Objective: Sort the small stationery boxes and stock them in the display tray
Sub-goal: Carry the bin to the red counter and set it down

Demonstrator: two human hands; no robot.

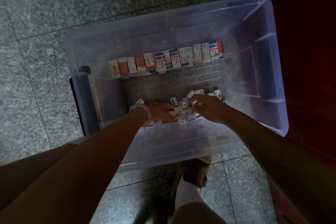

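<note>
Both hands dig in the loose boxes (183, 112) at the bin's (269, 71) near end. The right hand (209, 109) pinches one box; the left hand's (160, 112) fingers curl into the pile, grip unclear. A filled row (165, 59) lines the tray (205, 76). Dim light risks mis-sorting look-alike boxes.

Clear bluish bin (263, 23), speckled grey floor (45, 23), red, white and blue boxes (166, 59), dark red cabinet (309, 5)
</note>
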